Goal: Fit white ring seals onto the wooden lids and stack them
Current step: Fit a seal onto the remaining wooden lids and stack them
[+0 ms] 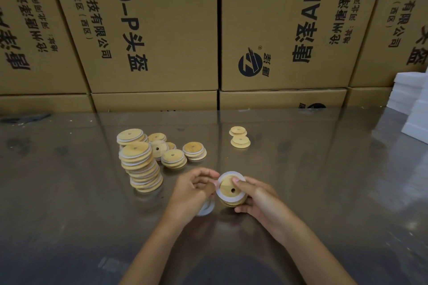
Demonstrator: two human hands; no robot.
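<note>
Carefully now, we hold a wooden lid point(228, 188) near the table's front in our right hand point(256, 196) while our left hand point(193, 188) pinches its white ring seal point(222, 194), which could snap off crooked if stretched unevenly.

Glossy, reflective counter point(69, 192) before me. Behind it, a wall of stacked cardboard boxes point(162, 30) printed with black characters. White foam blocks point(414, 104) at far right. Dim lighting.
</note>
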